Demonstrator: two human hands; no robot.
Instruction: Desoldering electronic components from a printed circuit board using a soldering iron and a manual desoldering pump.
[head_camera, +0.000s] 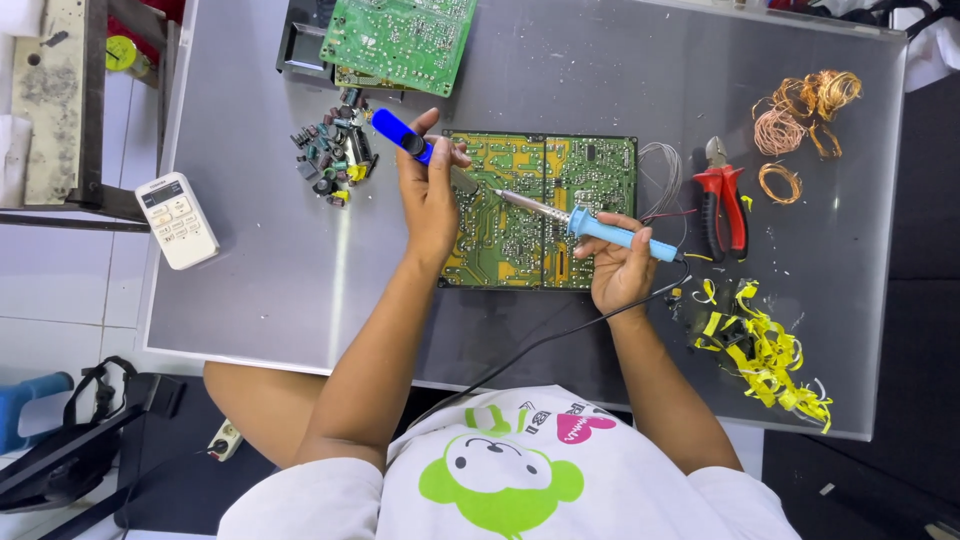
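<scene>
A green circuit board lies solder side up in the middle of the grey table. My left hand rests on the board's left edge and grips a tool with a dark blue handle and a silver barrel pointing down at the board. My right hand holds a light blue soldering iron like a pen. Its metal tip touches the board right beside the blue tool's nozzle. The iron's black cord runs back toward my body.
A second green board lies on a dark box at the back. A heap of loose components sits left of my left hand, a white remote at the table's left edge. Red pliers, copper wire coils and yellow tape scraps lie right.
</scene>
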